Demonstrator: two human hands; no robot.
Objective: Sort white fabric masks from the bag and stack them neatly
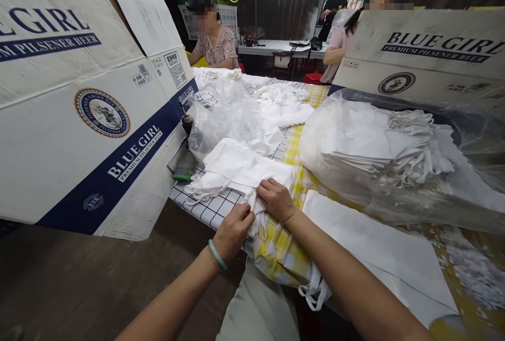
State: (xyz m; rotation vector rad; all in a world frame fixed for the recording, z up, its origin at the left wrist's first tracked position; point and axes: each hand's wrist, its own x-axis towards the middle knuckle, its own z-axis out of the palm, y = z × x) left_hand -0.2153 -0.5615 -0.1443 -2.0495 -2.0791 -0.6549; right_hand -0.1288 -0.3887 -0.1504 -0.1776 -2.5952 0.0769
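White cloth pieces with thin straps (242, 164) lie in a low pile on the table in front of me. My left hand (235, 228), with a green bangle at the wrist, pinches the near edge of the cloth. My right hand (276, 200) rests close beside it, its bent fingers pressed onto the same white cloth. The fingertips nearly meet, and what exactly is between them is partly hidden. Straps dangle over the table edge below my hands. To the right, larger flat white cloth pieces (366, 236) lie beside my right forearm.
A clear plastic bag (232, 112) lies beyond the pile. Right of it, another plastic bag holds stacked strapped cloths (363, 136). Cardboard boxes stand left (51, 141) and right (434, 62). A grey-green object (184, 164) sits at the table's left edge. Several people work farther back.
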